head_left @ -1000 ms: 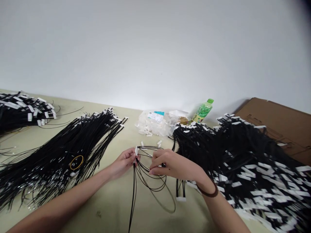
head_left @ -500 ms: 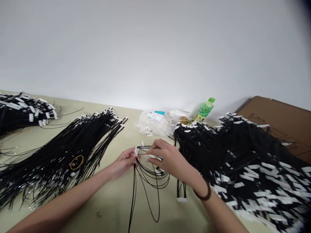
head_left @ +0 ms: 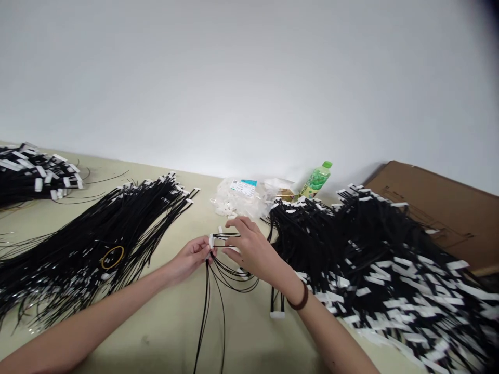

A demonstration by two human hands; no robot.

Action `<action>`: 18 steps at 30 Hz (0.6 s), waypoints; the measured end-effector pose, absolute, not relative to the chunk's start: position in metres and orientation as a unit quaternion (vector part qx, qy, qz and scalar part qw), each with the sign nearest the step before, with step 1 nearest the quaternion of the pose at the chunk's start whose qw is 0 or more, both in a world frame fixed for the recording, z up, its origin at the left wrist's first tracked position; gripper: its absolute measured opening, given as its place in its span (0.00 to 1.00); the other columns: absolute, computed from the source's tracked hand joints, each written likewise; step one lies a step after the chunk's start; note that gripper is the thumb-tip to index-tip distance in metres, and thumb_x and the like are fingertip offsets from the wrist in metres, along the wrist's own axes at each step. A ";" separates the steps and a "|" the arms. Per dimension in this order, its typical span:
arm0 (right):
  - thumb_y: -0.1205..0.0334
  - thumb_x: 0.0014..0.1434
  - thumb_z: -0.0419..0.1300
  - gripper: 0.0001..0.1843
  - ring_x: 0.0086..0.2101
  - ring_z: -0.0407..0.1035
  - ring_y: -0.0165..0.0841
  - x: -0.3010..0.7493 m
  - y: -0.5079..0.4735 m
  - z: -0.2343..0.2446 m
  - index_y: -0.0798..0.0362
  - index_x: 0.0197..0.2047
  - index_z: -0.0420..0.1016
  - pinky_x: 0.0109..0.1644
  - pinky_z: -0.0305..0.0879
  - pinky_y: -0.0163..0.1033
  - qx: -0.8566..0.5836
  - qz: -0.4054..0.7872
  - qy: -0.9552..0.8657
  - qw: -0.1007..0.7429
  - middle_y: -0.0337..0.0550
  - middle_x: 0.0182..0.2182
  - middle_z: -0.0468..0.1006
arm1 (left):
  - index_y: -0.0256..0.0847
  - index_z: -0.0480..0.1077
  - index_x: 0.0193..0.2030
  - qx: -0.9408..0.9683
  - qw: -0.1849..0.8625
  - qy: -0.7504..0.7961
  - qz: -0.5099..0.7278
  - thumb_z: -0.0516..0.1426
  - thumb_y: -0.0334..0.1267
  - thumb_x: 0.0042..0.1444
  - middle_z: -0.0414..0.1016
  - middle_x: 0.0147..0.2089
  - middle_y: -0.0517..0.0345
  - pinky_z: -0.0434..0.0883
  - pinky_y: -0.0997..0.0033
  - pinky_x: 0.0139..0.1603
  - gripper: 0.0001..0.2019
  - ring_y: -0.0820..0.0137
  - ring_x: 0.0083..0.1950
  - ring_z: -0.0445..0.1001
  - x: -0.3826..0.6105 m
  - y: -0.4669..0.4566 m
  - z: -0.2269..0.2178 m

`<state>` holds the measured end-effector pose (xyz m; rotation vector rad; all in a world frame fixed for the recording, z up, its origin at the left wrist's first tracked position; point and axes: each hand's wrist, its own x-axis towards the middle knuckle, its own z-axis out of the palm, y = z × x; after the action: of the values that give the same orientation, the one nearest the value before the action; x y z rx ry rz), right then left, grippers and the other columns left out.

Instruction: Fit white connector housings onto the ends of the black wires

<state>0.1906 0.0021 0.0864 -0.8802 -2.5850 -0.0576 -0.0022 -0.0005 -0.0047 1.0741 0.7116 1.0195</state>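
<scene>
A white plastic connector [head_left: 211, 241] with thin black wires [head_left: 224, 267] running out of it is pinched between the thumb and fingers of my left hand [head_left: 194, 256]. Some wires loop to the right under my other hand, and several hang down toward me. My right hand [head_left: 255, 252], with a brown band at the wrist, is just right of the connector. One straight wire runs from the connector to its thumb and fingertips, which appear to grip it; the upper fingers are spread. The exact contact is partly hidden.
Bundles of black wires with white connectors lie at left [head_left: 117, 218], far left [head_left: 35, 176] and right [head_left: 374, 259]. Behind are a plastic bag of white parts [head_left: 237, 197], a green bottle [head_left: 315, 181] and a cardboard box [head_left: 436, 200]. A yellow ring [head_left: 113, 257] rests on the left bundle.
The whole view has shifted, so everything appears slightly further left. A long wire loop hanging below the hands has opened into a hanging strand. The left hand still holds the connector.
</scene>
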 end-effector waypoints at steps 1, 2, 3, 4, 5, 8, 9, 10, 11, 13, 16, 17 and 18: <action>0.58 0.59 0.55 0.10 0.48 0.57 0.39 0.191 0.002 0.085 0.55 0.33 0.73 0.48 0.59 0.43 -0.318 -0.011 -0.929 0.190 0.47 0.45 0.66 | 0.37 0.66 0.30 0.483 0.675 0.323 0.455 0.58 0.42 0.51 0.66 0.30 0.59 0.59 0.75 0.33 0.10 0.76 0.30 0.62 -0.002 -0.001 -0.005; 0.58 0.60 0.54 0.10 0.46 0.60 0.37 0.191 0.003 0.084 0.55 0.34 0.73 0.47 0.60 0.42 -0.322 0.000 -0.931 0.171 0.47 0.43 0.67 | 0.36 0.66 0.30 0.487 0.668 0.330 0.455 0.58 0.42 0.51 0.66 0.30 0.59 0.59 0.74 0.33 0.10 0.76 0.30 0.62 -0.002 -0.001 -0.005; 0.59 0.60 0.53 0.10 0.43 0.62 0.35 0.191 0.004 0.083 0.55 0.34 0.72 0.44 0.61 0.40 -0.327 0.011 -0.933 0.152 0.46 0.40 0.68 | 0.36 0.67 0.30 0.489 0.662 0.340 0.456 0.58 0.43 0.50 0.67 0.30 0.59 0.59 0.74 0.33 0.11 0.75 0.30 0.63 -0.001 -0.001 -0.004; 0.60 0.61 0.52 0.10 0.39 0.64 0.33 0.191 0.005 0.081 0.55 0.34 0.72 0.42 0.61 0.38 -0.335 0.021 -0.932 0.137 0.45 0.37 0.69 | 0.36 0.67 0.30 0.489 0.655 0.350 0.457 0.58 0.44 0.50 0.67 0.30 0.59 0.59 0.74 0.33 0.11 0.75 0.30 0.63 0.000 -0.001 -0.003; 0.62 0.61 0.52 0.10 0.37 0.64 0.32 0.191 0.007 0.081 0.56 0.33 0.71 0.40 0.61 0.37 -0.344 0.030 -0.930 0.129 0.44 0.35 0.70 | 0.36 0.67 0.30 0.488 0.649 0.361 0.459 0.58 0.44 0.50 0.68 0.30 0.58 0.59 0.74 0.33 0.12 0.75 0.30 0.63 0.000 -0.002 -0.001; 0.67 0.58 0.54 0.04 0.36 0.66 0.31 0.193 0.011 0.082 0.56 0.36 0.69 0.39 0.61 0.36 -0.375 0.067 -0.907 0.180 0.44 0.34 0.70 | 0.35 0.68 0.30 0.475 0.636 0.381 0.473 0.59 0.45 0.49 0.69 0.31 0.57 0.59 0.74 0.33 0.13 0.76 0.29 0.62 0.002 -0.002 0.003; 0.69 0.57 0.54 0.04 0.35 0.66 0.31 0.194 0.010 0.084 0.56 0.37 0.67 0.39 0.61 0.36 -0.381 0.093 -0.894 0.217 0.43 0.34 0.71 | 0.35 0.68 0.30 0.469 0.634 0.384 0.480 0.59 0.45 0.49 0.68 0.31 0.57 0.59 0.75 0.33 0.14 0.76 0.29 0.62 0.003 -0.002 0.003; 0.69 0.56 0.55 0.05 0.35 0.66 0.30 0.196 0.009 0.087 0.56 0.39 0.66 0.39 0.62 0.36 -0.382 0.132 -0.877 0.260 0.42 0.33 0.71 | 0.34 0.68 0.31 0.464 0.633 0.386 0.485 0.59 0.45 0.49 0.68 0.31 0.58 0.59 0.75 0.33 0.14 0.76 0.30 0.62 0.003 -0.002 0.003; 0.69 0.56 0.56 0.07 0.34 0.67 0.30 0.198 0.007 0.091 0.56 0.39 0.64 0.39 0.62 0.35 -0.373 0.186 -0.858 0.300 0.41 0.32 0.71 | 0.34 0.68 0.31 0.460 0.631 0.388 0.489 0.59 0.45 0.48 0.68 0.31 0.58 0.59 0.75 0.33 0.14 0.76 0.30 0.62 0.003 -0.002 0.003; 0.65 0.55 0.58 0.10 0.34 0.68 0.28 0.203 -0.001 0.103 0.55 0.40 0.62 0.39 0.64 0.34 -0.322 0.343 -0.811 0.348 0.40 0.32 0.71 | 0.34 0.68 0.32 0.463 0.623 0.394 0.492 0.60 0.44 0.47 0.68 0.30 0.58 0.59 0.75 0.33 0.14 0.76 0.30 0.63 0.002 -0.001 0.002; 0.55 0.51 0.61 0.15 0.32 0.70 0.29 0.212 -0.014 0.123 0.56 0.37 0.66 0.37 0.66 0.34 -0.169 0.572 -0.771 0.221 0.41 0.32 0.73 | 0.34 0.67 0.32 0.485 0.577 0.422 0.504 0.61 0.43 0.46 0.68 0.29 0.59 0.60 0.75 0.33 0.13 0.75 0.31 0.65 -0.001 0.004 0.004; 0.53 0.51 0.61 0.16 0.34 0.70 0.30 0.213 -0.018 0.128 0.57 0.37 0.68 0.39 0.67 0.35 -0.119 0.600 -0.778 0.143 0.43 0.33 0.74 | 0.34 0.67 0.33 0.501 0.545 0.440 0.508 0.60 0.43 0.47 0.68 0.29 0.58 0.61 0.74 0.34 0.13 0.74 0.31 0.66 -0.003 0.006 0.005; 0.51 0.52 0.61 0.17 0.36 0.70 0.31 0.212 -0.021 0.130 0.57 0.38 0.70 0.42 0.66 0.36 -0.080 0.599 -0.792 0.086 0.44 0.35 0.74 | 0.35 0.67 0.33 0.523 0.504 0.462 0.510 0.59 0.43 0.48 0.69 0.30 0.57 0.63 0.73 0.36 0.13 0.73 0.33 0.67 -0.005 0.009 0.008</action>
<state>0.2116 -0.0207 0.1301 -0.2390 -2.3619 1.7839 -0.0055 0.0088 0.0076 1.2624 1.1148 1.2305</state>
